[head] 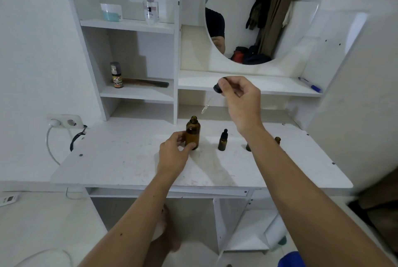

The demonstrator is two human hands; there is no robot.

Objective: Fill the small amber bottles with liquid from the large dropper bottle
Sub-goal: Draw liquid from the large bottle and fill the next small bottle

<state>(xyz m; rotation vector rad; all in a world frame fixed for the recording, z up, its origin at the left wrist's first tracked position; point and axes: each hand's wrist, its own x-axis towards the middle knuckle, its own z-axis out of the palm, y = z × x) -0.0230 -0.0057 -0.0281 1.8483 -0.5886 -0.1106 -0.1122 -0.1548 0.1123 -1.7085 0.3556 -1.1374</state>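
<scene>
Forearm of the right hand (239,96) hides most of two small amber bottles (277,140); a third, capped small bottle (223,140) stands clear. The left hand (174,150) grips the open large bottle (193,132) on the desk (120,159); the right pinches its dropper (218,88) above, glass tip blurred.

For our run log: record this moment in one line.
left hand holds big bottle | right hand holds dropper above | small bottle capped

Perfume bottle (151,6) and jar (111,12) on my top shelf, comb (146,82) below, pen (309,84) at ledge's right end.
</scene>
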